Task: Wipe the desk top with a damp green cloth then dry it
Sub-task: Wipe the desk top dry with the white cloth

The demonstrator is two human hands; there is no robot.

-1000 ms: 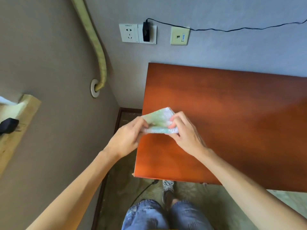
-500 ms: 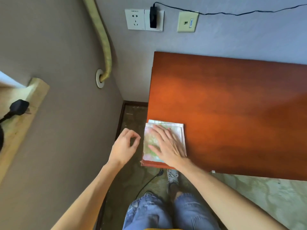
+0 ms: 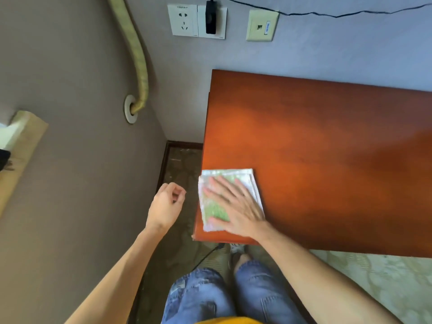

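A folded cloth (image 3: 214, 210), green in the middle with a pale border, lies flat on the near left corner of the reddish-brown desk top (image 3: 327, 148). My right hand (image 3: 236, 206) presses on it, palm down, fingers spread and pointing to the far left. My left hand (image 3: 167, 208) hovers off the desk's left edge, above the floor, fingers loosely curled and holding nothing.
The desk stands against a grey wall with sockets (image 3: 197, 21), a black plug and a cable (image 3: 327, 14). A yellowish hose (image 3: 138, 57) enters the left wall. A wooden ledge (image 3: 18, 155) juts out at far left. A black cord (image 3: 205, 256) lies on the floor by my legs.
Both hands held the cloth folded above the desk edge. The cloth now lies flat on the corner under my right palm, and my left hand has let go and drawn off to the left.
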